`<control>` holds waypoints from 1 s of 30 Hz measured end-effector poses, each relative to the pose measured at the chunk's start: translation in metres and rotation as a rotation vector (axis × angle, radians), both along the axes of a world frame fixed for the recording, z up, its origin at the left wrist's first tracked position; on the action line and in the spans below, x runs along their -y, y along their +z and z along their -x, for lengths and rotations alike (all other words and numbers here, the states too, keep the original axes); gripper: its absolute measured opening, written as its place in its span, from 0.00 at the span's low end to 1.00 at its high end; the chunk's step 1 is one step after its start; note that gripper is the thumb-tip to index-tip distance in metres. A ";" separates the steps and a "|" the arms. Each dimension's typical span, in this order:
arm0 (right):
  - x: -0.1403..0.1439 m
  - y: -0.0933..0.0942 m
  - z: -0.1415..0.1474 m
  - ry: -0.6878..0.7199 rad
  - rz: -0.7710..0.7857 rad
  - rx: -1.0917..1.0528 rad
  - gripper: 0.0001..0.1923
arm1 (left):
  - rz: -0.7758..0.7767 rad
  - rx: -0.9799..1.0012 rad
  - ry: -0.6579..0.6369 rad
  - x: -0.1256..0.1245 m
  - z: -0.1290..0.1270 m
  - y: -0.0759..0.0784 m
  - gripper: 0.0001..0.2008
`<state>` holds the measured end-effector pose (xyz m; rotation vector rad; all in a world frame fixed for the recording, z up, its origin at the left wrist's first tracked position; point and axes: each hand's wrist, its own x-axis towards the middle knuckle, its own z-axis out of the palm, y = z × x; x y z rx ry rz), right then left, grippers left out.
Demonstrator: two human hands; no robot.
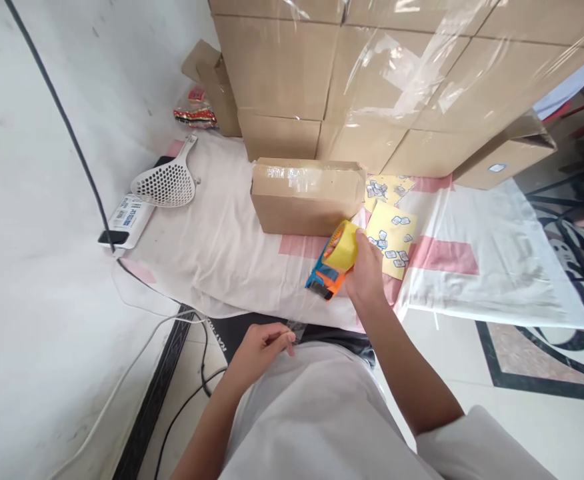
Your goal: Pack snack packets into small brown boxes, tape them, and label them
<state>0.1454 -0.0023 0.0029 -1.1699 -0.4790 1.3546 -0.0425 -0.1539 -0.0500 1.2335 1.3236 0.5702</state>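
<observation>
My right hand (366, 273) is wrapped round a blue and orange tape dispenser (328, 272) carrying a roll of yellowish tape (345, 248). The dispenser is held at the near right corner of a closed cardboard box (307, 210), which has clear tape along its top. Close to my waist, in front of the table edge, my left hand (266, 348) pinches with thumb and fingertips. A short strip of clear tape (298, 329) shows at those fingertips. Whether the dispenser touches the box or table, I cannot tell.
Stacked, taped cartons (367, 80) rise behind the box. Yellow printed sheets (395, 237) lie to its right. On the left are a white perforated scoop (167, 183), a power strip (131, 219) and a cable (72, 133) along the wall. An open carton (507, 157) stands at right.
</observation>
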 end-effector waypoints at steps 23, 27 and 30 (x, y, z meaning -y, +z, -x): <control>0.018 -0.027 -0.005 0.269 -0.148 0.067 0.13 | -0.024 -0.006 0.030 -0.002 -0.025 0.011 0.19; 0.025 -0.005 0.005 0.355 0.059 -0.134 0.15 | -0.118 0.085 0.190 -0.014 -0.028 -0.003 0.19; 0.033 0.008 0.013 0.379 0.194 -0.267 0.14 | -0.248 0.095 0.240 -0.024 -0.029 -0.014 0.18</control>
